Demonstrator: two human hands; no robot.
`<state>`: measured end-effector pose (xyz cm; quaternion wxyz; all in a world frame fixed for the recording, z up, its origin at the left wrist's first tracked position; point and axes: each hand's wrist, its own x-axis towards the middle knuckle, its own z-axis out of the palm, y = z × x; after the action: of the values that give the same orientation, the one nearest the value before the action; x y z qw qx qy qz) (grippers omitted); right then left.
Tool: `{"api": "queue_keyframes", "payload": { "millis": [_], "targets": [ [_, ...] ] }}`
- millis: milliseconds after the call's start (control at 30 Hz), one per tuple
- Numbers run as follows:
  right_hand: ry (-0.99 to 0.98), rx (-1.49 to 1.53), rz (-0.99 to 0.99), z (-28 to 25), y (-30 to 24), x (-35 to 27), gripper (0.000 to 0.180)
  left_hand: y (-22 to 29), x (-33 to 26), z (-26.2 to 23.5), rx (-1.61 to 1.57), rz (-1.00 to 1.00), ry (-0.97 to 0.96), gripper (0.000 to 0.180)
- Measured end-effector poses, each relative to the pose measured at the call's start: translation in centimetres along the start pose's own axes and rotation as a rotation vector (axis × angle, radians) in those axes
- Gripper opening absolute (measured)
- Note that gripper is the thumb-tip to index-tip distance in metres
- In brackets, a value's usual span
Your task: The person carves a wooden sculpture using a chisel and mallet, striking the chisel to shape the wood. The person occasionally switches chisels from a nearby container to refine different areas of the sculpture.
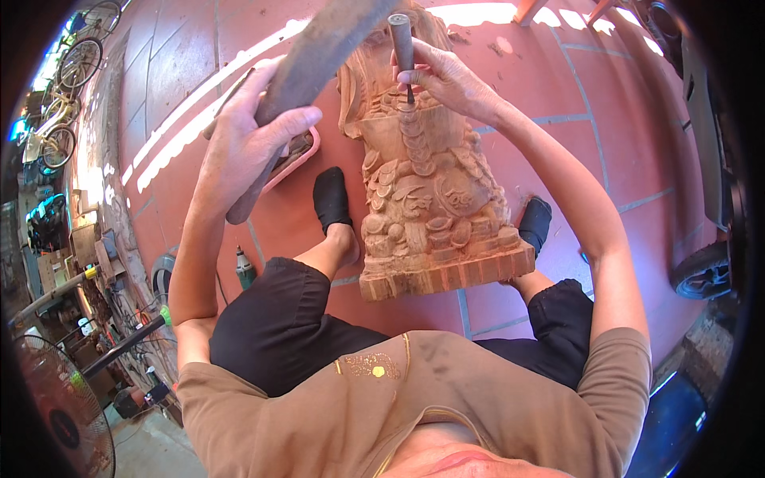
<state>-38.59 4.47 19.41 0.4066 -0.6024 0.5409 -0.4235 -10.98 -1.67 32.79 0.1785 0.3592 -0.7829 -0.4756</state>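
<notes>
Closest to my feed is the wearer's brown shirt (319,414), with a yellow print on the chest. Above it the left hand (243,147) has its fingers clamped around a wooden club (323,68), the thumb stretched out along its side. The club slants across my view, its narrow end below the palm and its broad end running out past the top edge.

The right hand (446,80) pinches a chisel (402,44), fingers and thumb closed on the shaft below its thick grey handle. I read the tool as nearly upright, tip down at the top of a raised strip on the carving (434,195); I can't tell from here whether it touches the wood.

That carving sits between the wearer's legs, its blocky base toward the body and its relief of rounded lumps and discs facing up at me. Black trousers (267,319) cover the knees, and a dark sock (331,195) shows on either side of the wood.

Beyond the left forearm I make out a pink tray (312,151), partly hidden, and a green tool (245,269) near the left knee. Red floor tiles (550,88) spread out under everything. Farther off, a black wheel (703,271) stands at the right and bicycles (80,64) at the upper left.
</notes>
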Motion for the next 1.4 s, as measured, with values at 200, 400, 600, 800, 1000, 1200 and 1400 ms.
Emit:
{"api": "queue_keyframes", "payload": {
  "millis": [200, 400, 600, 800, 1000, 1200, 1400],
  "targets": [
    [0.009, -0.028, 0.009, 0.2, -0.7, -0.2, 0.017, 0.8, -0.2, 0.8, 0.018, 0.083, 0.087, 0.056],
    [0.034, 0.202, 0.008, -0.6, 1.0, -0.5, 0.02, -0.2, 0.0, 1.1, 0.042, -0.004, -0.017, 0.056],
    [0.05, 0.303, 0.018, -1.2, 0.2, -2.0, 0.02, -0.2, -0.9, 1.4, -0.061, -0.102, -0.004, 0.053],
    [0.025, 0.249, -0.009, -0.1, -0.5, -2.4, 0.017, -0.2, -1.2, 1.2, -0.085, -0.043, 0.007, 0.055],
    [-0.056, 0.233, -0.046, -0.6, -0.4, -2.4, 0.018, 1.4, -1.9, 0.7, -0.126, -0.045, 0.001, 0.058],
    [-0.116, 0.263, -0.032, -1.1, -0.2, -2.5, 0.023, 2.5, -2.5, 0.6, -0.162, 0.002, 0.033, 0.061],
    [-0.144, 0.204, -0.096, -0.9, -0.2, -2.6, 0.022, 1.3, -2.3, 0.7, -0.103, 0.094, 0.046, 0.063]
  ]
}}
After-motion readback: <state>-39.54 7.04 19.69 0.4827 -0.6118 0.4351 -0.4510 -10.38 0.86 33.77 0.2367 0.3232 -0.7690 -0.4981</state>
